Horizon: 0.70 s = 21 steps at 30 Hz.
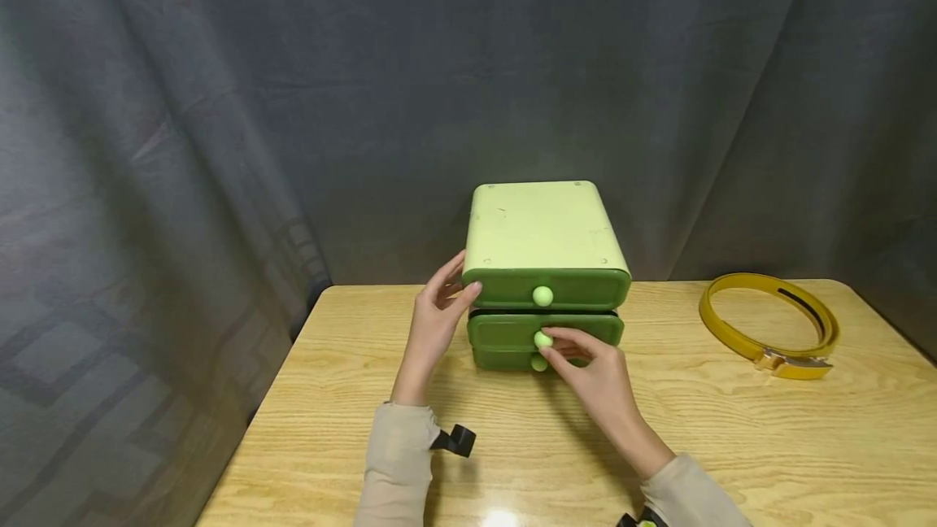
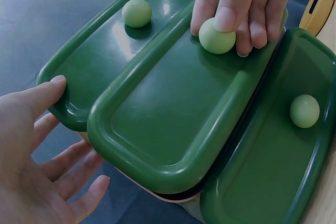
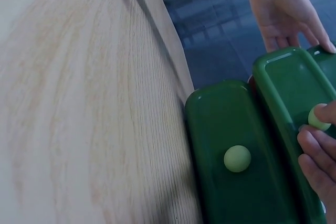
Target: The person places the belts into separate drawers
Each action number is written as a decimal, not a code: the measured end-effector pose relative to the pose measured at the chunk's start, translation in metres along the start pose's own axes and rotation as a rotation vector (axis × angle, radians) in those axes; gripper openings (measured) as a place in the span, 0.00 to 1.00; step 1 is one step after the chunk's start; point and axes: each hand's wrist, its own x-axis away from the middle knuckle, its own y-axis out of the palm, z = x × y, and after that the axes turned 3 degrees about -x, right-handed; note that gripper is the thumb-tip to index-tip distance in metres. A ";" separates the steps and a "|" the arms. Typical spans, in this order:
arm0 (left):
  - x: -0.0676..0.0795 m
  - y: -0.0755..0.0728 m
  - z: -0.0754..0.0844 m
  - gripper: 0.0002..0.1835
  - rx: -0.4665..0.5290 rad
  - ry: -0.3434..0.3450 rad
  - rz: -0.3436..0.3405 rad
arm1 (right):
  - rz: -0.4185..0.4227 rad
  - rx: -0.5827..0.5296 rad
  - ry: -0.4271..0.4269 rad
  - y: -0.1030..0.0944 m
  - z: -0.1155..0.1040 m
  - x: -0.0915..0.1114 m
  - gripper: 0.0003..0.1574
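Note:
A small green drawer cabinet (image 1: 545, 226) with a pale lid stands at the back of the table, its three fronts stacked. In the left wrist view the middle drawer (image 2: 157, 119) juts out past the top drawer (image 2: 89, 72). My right hand (image 1: 602, 376) pinches the round light-green knob (image 2: 217, 36) of that middle drawer between thumb and fingers. At the cabinet's left side, my left hand (image 1: 432, 324) steadies it, thumb on the top drawer's front corner and relaxed fingers along the side wall. The bottom drawer (image 3: 231, 119) has its own knob (image 3: 237, 159), untouched.
A coiled yellow belt (image 1: 713, 324) with a gold buckle (image 1: 769, 360) lies on the wooden table (image 1: 315, 429), right of the cabinet. A dark grey curtain (image 1: 410, 104) hangs behind the table and down its left side.

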 end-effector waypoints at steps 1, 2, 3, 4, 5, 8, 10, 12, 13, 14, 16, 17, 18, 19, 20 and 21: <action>0.000 0.000 0.000 0.29 -0.002 -0.003 0.000 | 0.001 -0.001 0.001 0.000 0.000 0.000 0.17; 0.000 0.000 0.001 0.29 -0.002 -0.004 -0.001 | 0.001 0.000 0.001 0.000 0.001 -0.001 0.17; 0.000 0.000 0.001 0.29 -0.002 -0.005 -0.001 | 0.000 0.002 0.002 0.000 0.001 -0.001 0.16; 0.000 0.000 0.001 0.29 -0.002 -0.005 -0.003 | 0.000 0.004 0.002 0.001 0.002 -0.002 0.16; 0.000 0.000 0.002 0.29 -0.003 -0.005 -0.004 | 0.001 0.007 0.001 0.001 0.003 -0.002 0.16; 0.000 0.000 0.002 0.29 -0.004 0.000 -0.007 | 0.000 0.013 -0.010 0.002 0.005 -0.003 0.16; 0.000 0.000 0.002 0.29 -0.006 0.003 -0.007 | 0.000 0.017 -0.016 0.002 0.006 -0.004 0.16; 0.000 0.000 0.001 0.29 -0.006 0.005 -0.007 | -0.001 0.020 -0.015 0.003 0.007 -0.004 0.15; 0.000 0.000 0.001 0.29 -0.007 0.005 -0.007 | 0.000 0.021 -0.013 0.003 0.008 -0.004 0.15; 0.000 0.000 0.001 0.29 -0.005 0.005 -0.007 | 0.000 0.021 -0.010 0.003 0.008 -0.005 0.15; 0.000 0.000 0.001 0.29 -0.001 0.005 -0.006 | 0.002 0.020 -0.004 0.003 0.008 -0.005 0.15; 0.000 0.000 0.001 0.29 0.001 0.005 -0.006 | 0.003 0.020 -0.001 0.004 0.009 -0.005 0.15; 0.000 0.000 0.001 0.29 0.004 0.004 -0.004 | 0.003 0.019 0.001 0.004 0.009 -0.006 0.15; 0.000 0.000 0.001 0.29 0.004 0.004 -0.003 | 0.003 0.018 0.000 0.004 0.009 -0.006 0.15; 0.000 0.000 0.001 0.29 0.006 0.005 -0.002 | 0.003 0.017 0.005 0.004 0.008 -0.006 0.15; 0.000 0.000 0.001 0.29 0.006 0.006 -0.001 | 0.003 0.017 0.008 0.004 0.008 -0.007 0.15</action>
